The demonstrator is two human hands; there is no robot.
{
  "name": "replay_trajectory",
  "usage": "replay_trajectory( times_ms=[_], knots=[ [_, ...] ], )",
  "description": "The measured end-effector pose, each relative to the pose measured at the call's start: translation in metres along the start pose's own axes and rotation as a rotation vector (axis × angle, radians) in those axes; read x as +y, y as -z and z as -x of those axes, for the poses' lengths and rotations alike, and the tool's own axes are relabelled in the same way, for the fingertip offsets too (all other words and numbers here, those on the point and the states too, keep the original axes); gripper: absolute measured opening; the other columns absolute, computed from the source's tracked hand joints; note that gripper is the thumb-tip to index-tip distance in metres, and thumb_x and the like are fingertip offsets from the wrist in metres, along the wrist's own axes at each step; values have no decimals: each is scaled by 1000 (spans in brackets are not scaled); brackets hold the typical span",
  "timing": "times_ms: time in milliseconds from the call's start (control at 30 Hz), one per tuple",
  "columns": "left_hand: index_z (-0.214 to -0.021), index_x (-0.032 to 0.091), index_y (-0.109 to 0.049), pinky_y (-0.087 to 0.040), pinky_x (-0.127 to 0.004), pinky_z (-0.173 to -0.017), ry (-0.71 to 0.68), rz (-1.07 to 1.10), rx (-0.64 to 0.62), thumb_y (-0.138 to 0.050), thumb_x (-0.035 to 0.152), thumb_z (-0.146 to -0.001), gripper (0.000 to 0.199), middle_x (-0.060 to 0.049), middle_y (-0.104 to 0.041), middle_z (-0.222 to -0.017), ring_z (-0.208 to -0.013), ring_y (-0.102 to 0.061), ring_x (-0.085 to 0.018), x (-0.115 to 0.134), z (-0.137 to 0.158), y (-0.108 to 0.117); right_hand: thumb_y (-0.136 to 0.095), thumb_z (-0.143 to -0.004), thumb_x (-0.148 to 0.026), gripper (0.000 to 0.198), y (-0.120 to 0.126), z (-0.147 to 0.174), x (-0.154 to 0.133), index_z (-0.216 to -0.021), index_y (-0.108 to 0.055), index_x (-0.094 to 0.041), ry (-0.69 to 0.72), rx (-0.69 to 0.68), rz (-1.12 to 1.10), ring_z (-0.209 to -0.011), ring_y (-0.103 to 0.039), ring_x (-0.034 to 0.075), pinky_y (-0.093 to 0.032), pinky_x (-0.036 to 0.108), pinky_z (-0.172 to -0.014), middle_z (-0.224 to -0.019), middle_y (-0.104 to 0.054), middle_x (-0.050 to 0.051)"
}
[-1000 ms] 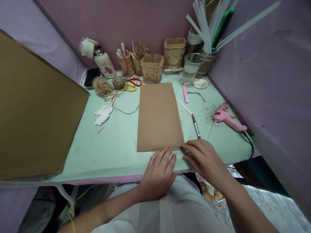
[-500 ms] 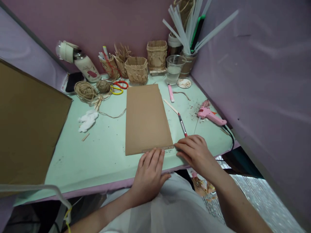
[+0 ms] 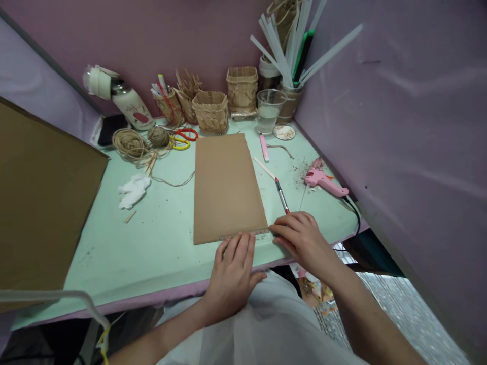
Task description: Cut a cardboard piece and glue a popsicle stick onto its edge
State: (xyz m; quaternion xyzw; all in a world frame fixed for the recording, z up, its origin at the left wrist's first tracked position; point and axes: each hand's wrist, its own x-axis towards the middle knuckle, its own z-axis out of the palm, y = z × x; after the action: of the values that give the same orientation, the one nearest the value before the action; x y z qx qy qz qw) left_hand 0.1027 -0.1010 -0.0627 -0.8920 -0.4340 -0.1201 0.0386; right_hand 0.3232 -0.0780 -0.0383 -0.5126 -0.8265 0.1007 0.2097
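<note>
A brown cardboard sheet (image 3: 228, 187) lies flat on the table in front of me. Along its near edge runs a clear ruler (image 3: 262, 236), partly covered by my fingers. My left hand (image 3: 232, 271) rests with its fingers stretched flat over the ruler and that edge. At the sheet's near right corner, my right hand (image 3: 302, 235) has its fingers bent and drawn together; whatever they pinch is hidden. Just beyond it lies a paintbrush (image 3: 281, 195) with a red-tipped handle, its near end by my knuckles. A thin wooden stick (image 3: 264, 168) meets the brush's far end.
A pink glue gun (image 3: 325, 181) with a cord lies right, a pink cutter (image 3: 264, 147) beyond the sheet. Twine (image 3: 130, 144), scissors (image 3: 184, 137) and white cloth (image 3: 134, 190) are left. Small baskets (image 3: 210, 114), a water cup (image 3: 268, 114) and a bottle (image 3: 133, 107) stand behind.
The view has shifted slightly, so things sit a little further left. Both hands keep nearly the same place on the cardboard's near edge.
</note>
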Motion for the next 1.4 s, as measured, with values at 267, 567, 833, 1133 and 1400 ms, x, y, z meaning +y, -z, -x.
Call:
replay_trajectory(
  times_ms=[267,567,833,1133,1400],
  knots=[
    [-133,8,-53,-30,-41,-104,1,2,30,-50,61,-87,70,-13,-60,-130,-123,-47,-26,1,-2,0,-53,-94,-27,28,19,-30,17,-116,-60,-12,-220,47,152,-98,-58,29,-44,39,-85,-103,-65,14],
    [-135,9,-51,-29,-39,-107,7,-15,23,-49,65,-86,74,-12,-59,-132,-125,-45,-25,2,0,0,-49,-92,-20,39,7,-63,20,-131,-49,-13,-380,-149,345,-86,-64,27,-40,32,-67,-98,-68,14],
    [-136,9,-51,-29,-36,-110,1,-24,5,-48,67,-85,77,-11,-58,-135,-125,-47,-25,1,1,-2,-44,-91,-17,26,10,-64,17,-107,-65,-19,-287,164,-46,-85,-63,22,-46,33,-75,-94,-67,8],
    [-143,9,-42,-29,-36,-111,-10,-18,-84,-53,66,-83,83,-11,-52,-139,-131,-39,-25,0,2,0,-73,-76,-29,42,-7,-70,-12,-115,-57,-27,-344,272,-983,-95,-65,18,-54,34,-81,-111,-68,5],
    [-142,9,-43,-27,-37,-113,-14,-28,-86,-53,65,-83,82,-13,-48,-143,-136,-34,-25,0,2,1,-65,-83,-46,29,-28,-82,-54,-86,-48,-23,-456,188,-1111,-38,-42,7,-34,19,-38,-49,-52,-9]
  ],
)
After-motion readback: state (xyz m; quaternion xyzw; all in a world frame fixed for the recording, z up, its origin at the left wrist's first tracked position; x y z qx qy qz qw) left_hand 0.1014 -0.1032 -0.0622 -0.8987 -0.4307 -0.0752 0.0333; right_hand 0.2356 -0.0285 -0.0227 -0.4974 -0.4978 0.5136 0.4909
